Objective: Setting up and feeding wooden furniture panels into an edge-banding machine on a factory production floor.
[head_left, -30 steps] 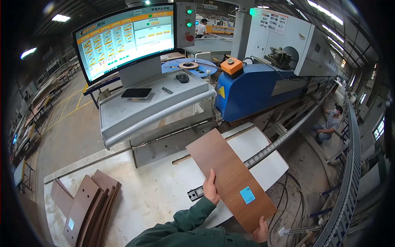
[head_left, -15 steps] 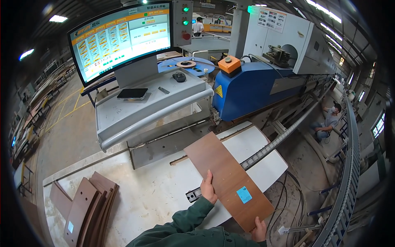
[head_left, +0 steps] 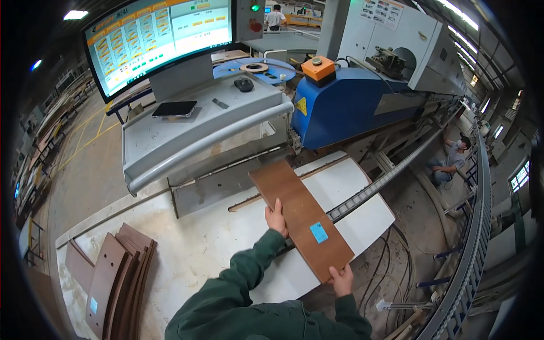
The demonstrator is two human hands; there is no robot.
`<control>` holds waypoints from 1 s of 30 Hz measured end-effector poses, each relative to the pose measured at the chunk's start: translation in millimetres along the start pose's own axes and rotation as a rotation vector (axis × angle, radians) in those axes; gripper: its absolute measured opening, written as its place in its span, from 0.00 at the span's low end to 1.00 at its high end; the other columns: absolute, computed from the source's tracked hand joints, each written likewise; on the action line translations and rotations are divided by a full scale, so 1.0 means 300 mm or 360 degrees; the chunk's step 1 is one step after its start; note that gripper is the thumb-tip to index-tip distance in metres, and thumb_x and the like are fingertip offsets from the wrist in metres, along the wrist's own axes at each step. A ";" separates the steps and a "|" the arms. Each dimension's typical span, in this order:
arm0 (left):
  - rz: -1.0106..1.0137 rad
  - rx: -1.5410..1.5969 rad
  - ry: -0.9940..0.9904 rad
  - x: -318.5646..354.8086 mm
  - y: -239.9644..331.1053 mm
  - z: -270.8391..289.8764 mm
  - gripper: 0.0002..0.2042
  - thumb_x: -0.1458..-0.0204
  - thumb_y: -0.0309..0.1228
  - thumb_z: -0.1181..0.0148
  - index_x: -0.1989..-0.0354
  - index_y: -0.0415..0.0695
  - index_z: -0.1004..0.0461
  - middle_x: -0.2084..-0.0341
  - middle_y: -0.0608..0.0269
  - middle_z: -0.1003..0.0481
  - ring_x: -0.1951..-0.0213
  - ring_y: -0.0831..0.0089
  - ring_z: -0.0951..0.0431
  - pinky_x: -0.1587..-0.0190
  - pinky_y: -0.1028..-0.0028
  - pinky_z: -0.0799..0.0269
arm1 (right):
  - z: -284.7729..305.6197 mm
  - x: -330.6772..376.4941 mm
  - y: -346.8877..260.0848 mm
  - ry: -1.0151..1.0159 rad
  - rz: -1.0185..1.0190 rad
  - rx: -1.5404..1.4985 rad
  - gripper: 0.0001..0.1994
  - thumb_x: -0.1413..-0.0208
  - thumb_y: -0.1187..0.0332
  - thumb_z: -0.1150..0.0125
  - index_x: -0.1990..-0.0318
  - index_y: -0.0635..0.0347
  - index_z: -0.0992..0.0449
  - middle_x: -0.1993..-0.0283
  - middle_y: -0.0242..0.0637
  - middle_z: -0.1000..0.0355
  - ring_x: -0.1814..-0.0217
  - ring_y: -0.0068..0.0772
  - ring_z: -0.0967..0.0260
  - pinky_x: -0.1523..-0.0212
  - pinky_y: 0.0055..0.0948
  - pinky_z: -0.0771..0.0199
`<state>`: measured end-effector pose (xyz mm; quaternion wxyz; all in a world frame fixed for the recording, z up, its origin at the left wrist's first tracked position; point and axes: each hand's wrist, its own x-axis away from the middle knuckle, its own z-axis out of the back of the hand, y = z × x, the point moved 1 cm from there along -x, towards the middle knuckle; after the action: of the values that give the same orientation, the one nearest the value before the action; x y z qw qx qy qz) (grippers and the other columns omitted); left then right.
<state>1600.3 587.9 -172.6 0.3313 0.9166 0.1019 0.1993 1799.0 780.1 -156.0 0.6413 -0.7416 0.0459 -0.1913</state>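
The brown board [head_left: 300, 216] is gripped by the left hand [head_left: 276, 218] on its long edge and the right hand [head_left: 342, 279] at its near end, above the white table [head_left: 215, 243], not yet at the blue machine [head_left: 351, 107], while other boards [head_left: 113, 277] wait in a pile.

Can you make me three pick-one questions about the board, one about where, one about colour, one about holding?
1. Where is the stack of boards?
A. lower left on the table
B. on the blue machine
C. under the screen

2. What colour is the sticker on the held board?
A. red
B. blue
C. yellow

3. How is the board held?
A. by one hand
B. by nobody
C. by both hands

Answers: 1 A, the stack lies at the table's lower left part. 2 B, the small square is light blue. 3 C, the left hand grips its long edge and the right hand its near end.
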 end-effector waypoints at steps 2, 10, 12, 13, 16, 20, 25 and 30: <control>0.0016 -0.0080 0.0061 -0.073 -0.028 -0.013 0.17 0.50 0.35 0.46 0.58 0.36 0.39 0.60 0.54 0.32 0.59 0.68 0.32 0.57 0.69 0.34 | -0.012 -0.069 0.031 0.0046 -0.0060 0.0101 0.25 0.51 0.77 0.47 0.45 0.62 0.46 0.64 0.37 0.31 0.71 0.26 0.30 0.81 0.20 0.29; -0.0007 -0.0362 0.0103 -0.292 -0.127 -0.030 0.18 0.52 0.33 0.45 0.56 0.33 0.35 0.61 0.54 0.29 0.61 0.67 0.30 0.59 0.70 0.34 | -0.053 -0.237 0.042 0.0138 -0.0024 0.0122 0.25 0.51 0.75 0.47 0.45 0.63 0.46 0.69 0.36 0.30 0.77 0.23 0.32 0.84 0.19 0.31; 0.0057 -0.0706 0.0073 -0.309 -0.096 -0.047 0.19 0.54 0.36 0.43 0.60 0.32 0.31 0.64 0.51 0.28 0.61 0.65 0.28 0.58 0.71 0.35 | -0.055 -0.265 0.037 0.0121 -0.0017 0.0172 0.24 0.49 0.72 0.48 0.44 0.62 0.46 0.75 0.33 0.32 0.83 0.19 0.36 0.87 0.17 0.36; 0.0009 -0.1189 0.0066 -0.364 -0.086 -0.004 0.20 0.56 0.41 0.43 0.67 0.33 0.27 0.69 0.48 0.26 0.64 0.62 0.26 0.61 0.72 0.33 | -0.068 -0.272 0.031 0.0114 -0.0041 0.0175 0.24 0.49 0.72 0.48 0.44 0.62 0.46 0.75 0.33 0.32 0.83 0.19 0.36 0.87 0.17 0.36; 0.0349 -0.1930 -0.0337 -0.299 0.048 -0.109 0.20 0.59 0.45 0.43 0.78 0.34 0.25 0.77 0.50 0.25 0.70 0.62 0.24 0.66 0.69 0.31 | -0.052 -0.285 0.004 0.0229 -0.0068 0.0435 0.25 0.48 0.70 0.49 0.43 0.59 0.48 0.81 0.31 0.35 0.88 0.17 0.42 0.90 0.16 0.42; 0.0311 -0.2282 -0.0516 -0.318 0.101 -0.123 0.17 0.60 0.43 0.43 0.79 0.37 0.25 0.77 0.50 0.25 0.69 0.62 0.24 0.65 0.68 0.30 | -0.067 -0.303 0.010 0.0314 -0.0174 0.0587 0.31 0.48 0.69 0.49 0.39 0.55 0.56 0.80 0.33 0.34 0.89 0.18 0.44 0.91 0.19 0.45; -0.1253 -0.2360 -0.0005 -0.495 0.128 -0.107 0.18 0.59 0.40 0.43 0.61 0.43 0.28 0.67 0.51 0.28 0.61 0.55 0.30 0.58 0.64 0.34 | -0.064 -0.294 0.014 0.0347 -0.0143 0.0541 0.31 0.47 0.67 0.50 0.38 0.53 0.58 0.83 0.32 0.37 0.90 0.17 0.46 0.92 0.18 0.47; -0.1239 -0.2397 -0.0443 -0.766 0.159 -0.053 0.20 0.58 0.40 0.44 0.58 0.41 0.31 0.64 0.48 0.30 0.58 0.53 0.32 0.56 0.63 0.36 | -0.088 -0.277 0.007 0.0289 -0.0166 0.0541 0.31 0.47 0.68 0.50 0.38 0.52 0.58 0.85 0.32 0.37 0.92 0.17 0.48 0.93 0.18 0.49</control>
<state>1389.3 487.5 -199.1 0.9057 0.3683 0.2081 -0.0284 1713.7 781.2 -174.0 0.7397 -0.6038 0.0319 -0.2954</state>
